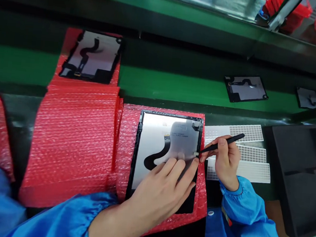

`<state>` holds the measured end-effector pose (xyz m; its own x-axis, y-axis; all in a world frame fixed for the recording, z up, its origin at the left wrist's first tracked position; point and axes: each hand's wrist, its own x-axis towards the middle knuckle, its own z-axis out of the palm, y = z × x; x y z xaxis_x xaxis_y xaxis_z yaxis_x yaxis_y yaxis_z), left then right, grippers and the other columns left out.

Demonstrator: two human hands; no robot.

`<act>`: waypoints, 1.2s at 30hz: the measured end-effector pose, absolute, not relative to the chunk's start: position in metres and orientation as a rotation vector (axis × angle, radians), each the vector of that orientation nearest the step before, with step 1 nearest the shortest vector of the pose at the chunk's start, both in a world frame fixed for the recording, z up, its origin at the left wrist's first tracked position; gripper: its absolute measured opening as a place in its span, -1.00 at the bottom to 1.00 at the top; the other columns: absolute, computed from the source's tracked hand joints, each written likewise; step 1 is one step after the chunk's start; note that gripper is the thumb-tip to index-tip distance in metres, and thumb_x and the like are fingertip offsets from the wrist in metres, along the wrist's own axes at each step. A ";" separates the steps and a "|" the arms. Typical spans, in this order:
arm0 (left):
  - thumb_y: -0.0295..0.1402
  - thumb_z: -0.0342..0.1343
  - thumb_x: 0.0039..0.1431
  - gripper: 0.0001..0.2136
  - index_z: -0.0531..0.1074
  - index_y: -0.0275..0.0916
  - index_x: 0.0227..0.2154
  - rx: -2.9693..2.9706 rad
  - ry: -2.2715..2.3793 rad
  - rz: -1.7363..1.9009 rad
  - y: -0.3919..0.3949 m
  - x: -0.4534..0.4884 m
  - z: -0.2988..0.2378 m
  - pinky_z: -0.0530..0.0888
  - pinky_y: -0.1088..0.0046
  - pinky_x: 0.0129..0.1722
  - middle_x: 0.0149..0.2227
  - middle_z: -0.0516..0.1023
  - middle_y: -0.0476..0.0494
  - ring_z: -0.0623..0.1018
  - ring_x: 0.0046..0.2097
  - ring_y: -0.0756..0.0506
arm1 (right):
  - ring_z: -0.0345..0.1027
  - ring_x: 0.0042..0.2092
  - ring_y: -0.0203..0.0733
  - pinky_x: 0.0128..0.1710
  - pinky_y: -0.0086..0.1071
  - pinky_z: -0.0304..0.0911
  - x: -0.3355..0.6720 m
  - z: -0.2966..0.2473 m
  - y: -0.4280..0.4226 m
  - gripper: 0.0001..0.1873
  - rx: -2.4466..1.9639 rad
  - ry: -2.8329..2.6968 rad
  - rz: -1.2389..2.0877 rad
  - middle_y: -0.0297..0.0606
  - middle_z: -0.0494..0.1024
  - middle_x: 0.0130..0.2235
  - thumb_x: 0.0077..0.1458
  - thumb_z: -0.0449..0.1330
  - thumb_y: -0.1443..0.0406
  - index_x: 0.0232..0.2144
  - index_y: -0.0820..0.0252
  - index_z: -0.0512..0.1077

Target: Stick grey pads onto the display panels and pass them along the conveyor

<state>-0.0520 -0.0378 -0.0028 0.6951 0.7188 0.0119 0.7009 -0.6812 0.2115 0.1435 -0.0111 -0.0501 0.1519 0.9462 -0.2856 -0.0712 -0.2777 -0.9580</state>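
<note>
A tablet screen panel (156, 140) lies back side up on red bubble wrap (125, 138), with a black flex cable curling across its silver back. My left hand (159, 192) rests flat on the panel's lower right part, fingers stretched out. My right hand (224, 161) pinches black tweezers (219, 144); their tip carries a small pale sticker at the panel's right edge, just above my left fingertips.
Sticker sheets (240, 155) lie to the right of the panel, and a black foam tray (302, 175) sits beyond them. A stack of red bubble wrap (73, 140) is at left with another panel (93, 55) on top. Two more panels (245, 88) lie on the green belt.
</note>
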 end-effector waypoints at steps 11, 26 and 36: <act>-0.31 0.03 0.44 -0.57 0.40 -0.44 0.24 2.724 1.128 0.135 -0.037 -0.052 -0.002 0.57 0.25 -0.24 -0.21 0.57 -0.26 0.56 -0.20 -0.21 | 0.56 -0.57 -0.16 -0.51 -0.30 0.54 0.144 -0.050 -0.010 -0.56 -1.467 -0.884 1.372 -0.37 0.60 -0.54 0.35 0.18 -0.14 -0.29 0.06 0.40; -0.34 0.07 0.41 -0.51 0.31 -0.56 0.28 2.691 1.158 0.201 -0.032 -0.049 -0.001 0.56 0.29 -0.28 -0.22 0.52 -0.24 0.55 -0.19 -0.21 | 0.56 -0.61 -0.22 -0.59 -0.43 0.50 0.147 -0.054 -0.005 -0.62 -1.340 -0.872 1.324 -0.43 0.61 -0.55 0.41 0.18 -0.06 -0.25 0.09 0.39; -0.30 0.07 0.44 -0.60 0.45 -0.51 0.18 2.715 0.960 0.256 -0.025 -0.042 0.011 0.52 0.26 -0.24 -0.20 0.60 -0.27 0.56 -0.20 -0.21 | 0.67 -0.48 -0.12 -0.51 -0.35 0.59 0.231 -0.075 -0.050 -0.70 -1.571 -0.965 1.288 -0.35 0.69 -0.46 0.33 0.33 0.02 -0.21 0.11 0.47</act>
